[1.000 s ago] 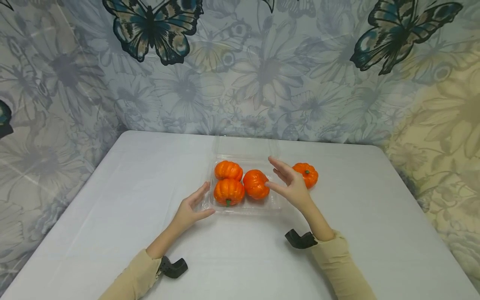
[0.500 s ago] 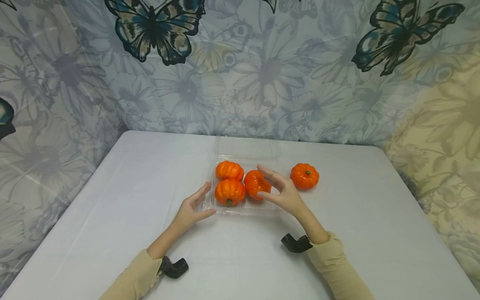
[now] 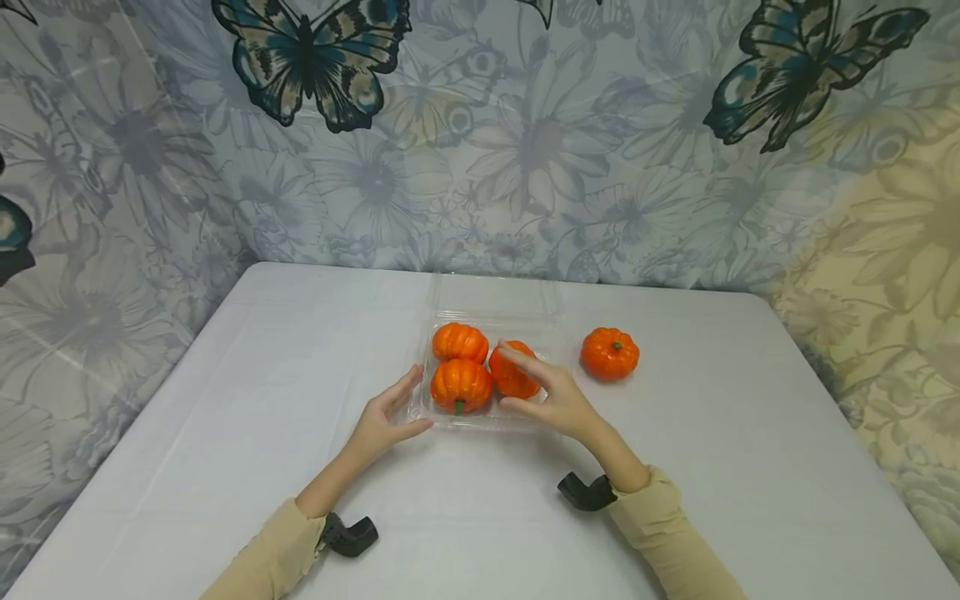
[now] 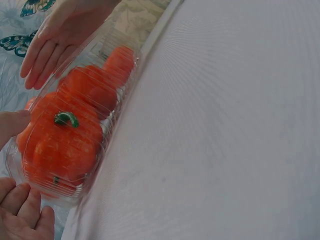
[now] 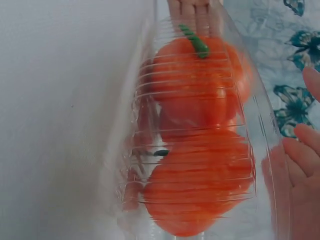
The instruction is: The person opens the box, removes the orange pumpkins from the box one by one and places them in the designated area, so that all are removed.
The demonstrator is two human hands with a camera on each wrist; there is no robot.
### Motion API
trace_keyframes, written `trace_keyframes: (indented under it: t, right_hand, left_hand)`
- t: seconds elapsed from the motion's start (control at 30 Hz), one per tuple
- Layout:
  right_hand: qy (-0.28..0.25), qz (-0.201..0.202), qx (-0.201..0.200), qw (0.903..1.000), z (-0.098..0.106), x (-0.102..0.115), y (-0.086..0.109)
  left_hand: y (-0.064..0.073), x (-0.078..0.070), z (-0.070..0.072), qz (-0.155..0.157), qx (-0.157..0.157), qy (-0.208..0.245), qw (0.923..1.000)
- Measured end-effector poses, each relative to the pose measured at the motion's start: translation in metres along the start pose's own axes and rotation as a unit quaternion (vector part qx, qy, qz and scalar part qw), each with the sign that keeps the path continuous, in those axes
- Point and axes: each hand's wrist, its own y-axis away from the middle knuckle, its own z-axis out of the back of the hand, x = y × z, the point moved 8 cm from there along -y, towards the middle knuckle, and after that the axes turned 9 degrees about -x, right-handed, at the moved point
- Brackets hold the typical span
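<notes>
A clear plastic clamshell container (image 3: 487, 423) lies with its lid (image 3: 495, 295) folded back. Inside are an orange pumpkin (image 3: 460, 342) at the back left, another pumpkin (image 3: 461, 386) with a green stem at the front left, and a third pumpkin (image 3: 512, 369) on the right. My left hand (image 3: 384, 419) rests at the container's left side, thumb spread from straight fingers. Over the right part of the container is my right hand (image 3: 558, 402), its extended fingers partly covering the third pumpkin. In the left wrist view, the right hand's fingers (image 4: 47, 57) stretch loosely above the container.
One more orange pumpkin (image 3: 610, 354) sits on the white table (image 3: 465, 517) right of the container, outside it. Behind the table hangs a flowered backdrop (image 3: 540, 167) with butterflies. Dark wrist mounts (image 3: 585, 492) stick out from both sleeves.
My right hand has moved left and slightly toward me, from near the outside pumpkin to over the third one in the container. My left hand has kept its place.
</notes>
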Motion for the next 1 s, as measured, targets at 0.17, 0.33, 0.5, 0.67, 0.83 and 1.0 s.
trace_keyframes:
  t: [0.17,0.33,0.5,0.67,0.83,1.0]
  right_hand:
    - [0.036,0.003,0.007,0.9993,-0.001,-0.006,0.002]
    - [0.052,0.001,0.01,0.9986,-0.003,-0.007,0.003]
    - [0.058,-0.014,0.012,0.9981,-0.003,-0.009,0.002]
    - [0.06,-0.029,0.0,0.9978,0.001,-0.011,0.001]
    - [0.066,-0.035,-0.009,0.9972,0.004,-0.013,0.001]
    - [0.079,-0.031,-0.013,0.9963,0.007,-0.015,0.001]
  left_hand:
    - [-0.001,0.002,0.0,0.001,0.005,0.003,1.0]
    - [-0.001,0.003,0.0,0.007,0.006,0.001,1.0]
    - [0.0,0.002,0.0,0.008,0.004,0.0,1.0]
    - [0.001,0.0,0.0,0.007,0.003,0.001,1.0]
    - [0.001,0.0,0.0,0.005,0.004,-0.003,1.0]
    - [0.001,0.0,0.0,0.007,0.005,-0.005,1.0]
